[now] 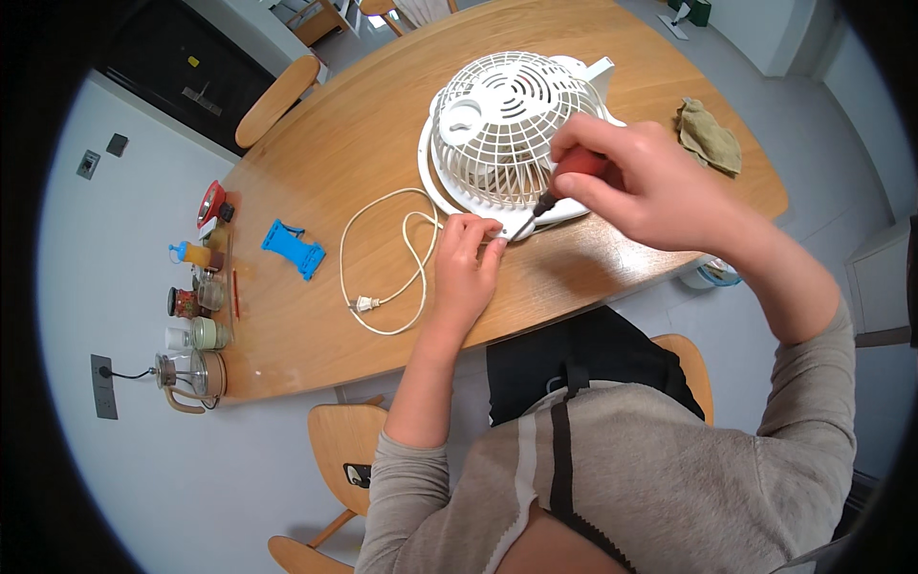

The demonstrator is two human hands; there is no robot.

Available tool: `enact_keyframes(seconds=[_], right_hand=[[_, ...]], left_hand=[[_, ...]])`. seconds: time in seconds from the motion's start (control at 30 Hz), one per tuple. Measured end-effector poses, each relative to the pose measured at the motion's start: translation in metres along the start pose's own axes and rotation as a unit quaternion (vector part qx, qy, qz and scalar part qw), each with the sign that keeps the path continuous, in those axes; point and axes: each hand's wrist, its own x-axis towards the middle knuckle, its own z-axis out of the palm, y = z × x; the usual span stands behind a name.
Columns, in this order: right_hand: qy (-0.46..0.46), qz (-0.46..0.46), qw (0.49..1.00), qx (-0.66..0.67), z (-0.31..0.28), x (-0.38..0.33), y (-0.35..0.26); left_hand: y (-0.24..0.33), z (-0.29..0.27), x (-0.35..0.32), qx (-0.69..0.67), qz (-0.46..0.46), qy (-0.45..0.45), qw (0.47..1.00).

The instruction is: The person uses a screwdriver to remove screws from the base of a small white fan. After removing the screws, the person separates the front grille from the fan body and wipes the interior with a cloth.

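Observation:
A white fan (521, 115) with a round grille lies on the wooden table in front of me. My right hand (655, 182) is closed round the red handle of a screwdriver (578, 168). The screwdriver slants down, its tip at a small white part (516, 228) on the fan's near edge. Beside the tip, my left hand (467, 263) has its fingers closed on that white part. A pale power cord (344, 239) loops across the table left of the fan and ends in a plug (363, 303). The exact contact at the tip is too small to make out.
Left on the wooden table (306, 330) lies a blue plastic holder (294, 249). Several jars (208, 333) and a glass kettle (206, 373) line the wall side. A brown cloth (708, 137) rests at the right. Chairs (344, 445) stand around the table.

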Motion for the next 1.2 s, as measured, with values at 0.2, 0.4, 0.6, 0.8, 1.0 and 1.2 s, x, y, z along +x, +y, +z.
enact_keyframes(seconds=[0.2, 0.4, 0.6, 0.8, 1.0, 1.2], right_hand=[[0.107, 0.087, 0.975, 0.177, 0.011, -0.030, 0.030], [0.118, 0.140, 0.960, 0.214, 0.012, -0.041, 0.034], [0.156, 0.050, 0.971, 0.174, 0.025, -0.037, 0.042], [0.138, -0.041, 0.985, 0.099, 0.033, -0.020, 0.032], [0.049, -0.017, 0.998, 0.020, 0.025, -0.009, 0.019], [0.019, -0.022, 0.999, -0.014, 0.021, -0.001, 0.006]], left_hand=[[-0.004, 0.001, 0.006, 0.089, 0.091, 0.003, 0.992], [-0.001, 0.001, 0.008, 0.115, 0.112, 0.001, 0.987], [-0.006, 0.001, 0.005, 0.058, 0.055, -0.005, 0.997], [-0.008, 0.009, 0.000, -0.011, 0.025, 0.037, 0.999], [-0.010, 0.007, -0.002, -0.034, 0.017, 0.033, 0.999], [-0.011, 0.007, -0.003, -0.051, 0.014, 0.034, 0.998]])
